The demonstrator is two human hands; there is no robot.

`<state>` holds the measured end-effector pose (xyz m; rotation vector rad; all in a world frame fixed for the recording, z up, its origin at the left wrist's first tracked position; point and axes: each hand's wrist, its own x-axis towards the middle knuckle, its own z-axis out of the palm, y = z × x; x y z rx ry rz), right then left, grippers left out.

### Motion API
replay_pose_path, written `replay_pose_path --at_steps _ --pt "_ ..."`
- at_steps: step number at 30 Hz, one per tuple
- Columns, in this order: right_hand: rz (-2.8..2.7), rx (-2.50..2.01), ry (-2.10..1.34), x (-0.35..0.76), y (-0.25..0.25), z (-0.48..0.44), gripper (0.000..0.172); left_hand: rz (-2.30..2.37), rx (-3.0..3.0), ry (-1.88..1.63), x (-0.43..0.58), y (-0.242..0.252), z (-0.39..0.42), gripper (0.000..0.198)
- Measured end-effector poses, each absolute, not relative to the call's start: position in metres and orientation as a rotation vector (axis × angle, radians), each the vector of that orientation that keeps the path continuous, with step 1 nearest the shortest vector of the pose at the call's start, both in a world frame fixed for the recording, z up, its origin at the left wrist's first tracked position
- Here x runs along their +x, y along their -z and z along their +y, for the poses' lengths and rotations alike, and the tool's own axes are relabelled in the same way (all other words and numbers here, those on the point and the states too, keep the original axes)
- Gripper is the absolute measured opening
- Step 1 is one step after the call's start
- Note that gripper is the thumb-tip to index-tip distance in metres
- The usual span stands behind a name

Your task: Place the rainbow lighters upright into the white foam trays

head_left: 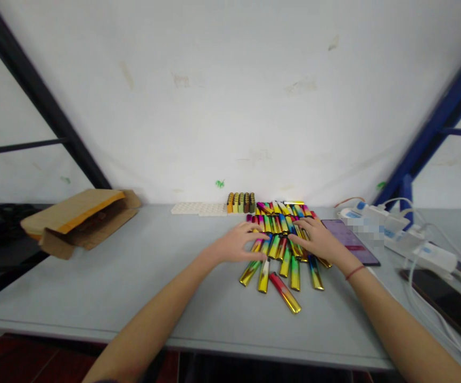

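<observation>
A spread of shiny, flat tube-like pieces (295, 274) lies on the table, coloured gold with red, green, blue or pink ends. They look like lighters or their casings, but I cannot tell which. At the left side of the pile, my left hand (238, 243) reaches in with its fingers apart. My right hand (318, 240) lies over the right side, fingers spread across several pieces. Neither hand visibly grips a piece. Nearest the front edge rests a red and gold piece (285, 292), apart from the others.
Small upright pieces (241, 203) stand in rows by the wall, beside a white tray with holes (198, 208). An open cardboard box (82, 218) is at the left. A tablet (350, 242), power strips (422, 247), cables and a dark phone (450, 303) are at the right.
</observation>
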<state>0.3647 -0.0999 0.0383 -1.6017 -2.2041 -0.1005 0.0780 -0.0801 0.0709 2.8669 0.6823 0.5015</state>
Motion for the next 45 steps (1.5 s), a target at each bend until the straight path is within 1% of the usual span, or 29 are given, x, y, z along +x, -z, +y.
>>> replay_pose_path --at_steps 2,3,4,7,10,12,15,16,18,20,22,23,25,28,31,33,37,39,42,45 --pt "-2.253 -1.588 0.095 0.37 -0.038 -0.102 0.066 0.506 2.884 -0.326 0.081 -0.074 -0.098 0.077" --pt "-2.273 -1.588 0.093 0.372 -0.038 -0.102 0.069 0.471 2.881 -0.262 0.084 -0.072 -0.107 0.086" --pt "-2.291 -1.59 0.087 0.373 -0.038 -0.103 0.071 0.435 2.884 -0.216 0.088 -0.069 -0.114 0.088" --pt "-2.337 -1.603 0.049 0.376 -0.04 -0.105 0.073 0.404 2.914 -0.197 0.098 -0.057 -0.126 0.078" --pt "-2.328 -1.6 0.031 0.375 -0.045 -0.105 0.068 0.405 2.954 -0.268 0.103 -0.05 -0.125 0.053" --pt "-2.296 -1.553 0.048 0.372 -0.051 -0.107 0.059 0.378 2.974 -0.324 0.103 -0.048 -0.122 0.039" --pt "-2.292 -1.402 0.034 0.361 -0.065 -0.114 0.035 0.337 2.998 -0.388 0.102 -0.048 -0.119 0.028" --pt "-2.316 -1.351 -0.006 0.354 -0.07 -0.118 0.029 0.335 3.007 -0.404 0.102 -0.048 -0.118 0.026" --pt "-2.37 -1.303 -0.129 0.339 -0.079 -0.129 0.027 0.336 3.024 -0.423 0.102 -0.048 -0.116 0.029" --pt "-2.488 -1.314 -0.219 0.322 -0.085 -0.143 0.026 0.351 3.031 -0.422 0.099 -0.051 -0.114 0.041" --pt "-2.617 -1.301 -0.169 0.307 -0.086 -0.155 0.026 0.421 3.021 -0.396 0.094 -0.058 -0.113 0.057" --pt "-2.67 -1.309 -0.135 0.301 -0.085 -0.16 0.031 0.488 3.008 -0.367 0.09 -0.063 -0.112 0.065" --pt "-2.748 -1.341 -0.093 0.292 -0.082 -0.165 0.034 0.663 2.969 -0.282 0.081 -0.073 -0.111 0.071" --pt "-2.782 -1.407 -0.066 0.288 -0.077 -0.164 0.027 0.86 2.898 -0.108 0.072 -0.083 -0.111 0.064" --pt "-2.731 -1.46 -0.049 0.29 -0.076 -0.157 0.025 0.852 2.82 -0.052 0.07 -0.084 -0.11 0.049" --pt "-2.678 -1.453 -0.117 0.296 -0.077 -0.152 0.028 0.827 2.771 -0.06 0.071 -0.081 -0.108 0.044" --pt "-2.472 -1.367 -0.431 0.316 -0.083 -0.139 0.043 0.791 2.733 -0.064 0.071 -0.079 -0.103 0.042" --pt "-2.312 -1.372 -0.428 0.327 -0.085 -0.133 0.048 0.721 2.725 -0.078 0.071 -0.08 -0.102 0.043" --pt "-2.144 -1.406 -0.34 0.337 -0.084 -0.128 0.048 0.614 2.724 -0.159 0.074 -0.081 -0.103 0.04" --pt "-2.17 -1.389 -0.336 0.337 -0.082 -0.129 0.042 0.57 2.767 -0.248 0.082 -0.077 -0.107 0.031"
